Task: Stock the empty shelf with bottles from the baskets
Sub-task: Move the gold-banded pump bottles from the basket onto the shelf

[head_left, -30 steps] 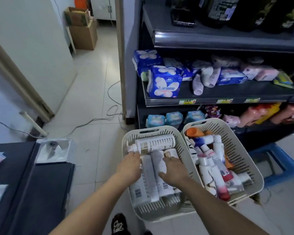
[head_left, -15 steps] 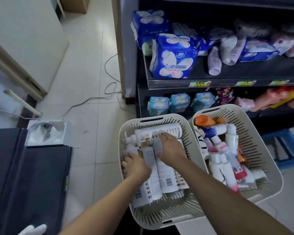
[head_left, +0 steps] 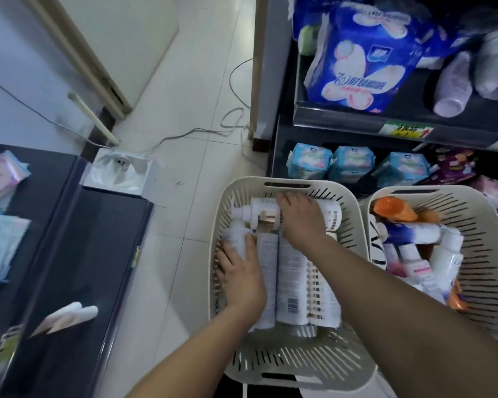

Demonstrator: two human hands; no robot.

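Two cream slotted baskets stand side by side below me. The left basket [head_left: 291,366] holds several white bottles lying flat [head_left: 292,280]. My left hand [head_left: 239,275] grips the leftmost white bottle [head_left: 236,238], thumb along its right side. Further back, my right hand [head_left: 301,218] curls over a white pump bottle [head_left: 258,212] that lies crosswise at the basket's far end. The right basket [head_left: 480,254] is full of mixed bottles, one with an orange cap [head_left: 391,208].
A dark shelf unit [head_left: 357,122] at the right carries blue tissue packs and pale bottles; small blue packs sit on its lowest shelf. A dark counter [head_left: 69,268] stands at the left. Cables trail over the tiled floor [head_left: 190,96].
The camera tilted down and nearer the baskets. My right hand slid forward onto the crosswise pump bottle; my left hand shifted left and closed around the leftmost bottle.
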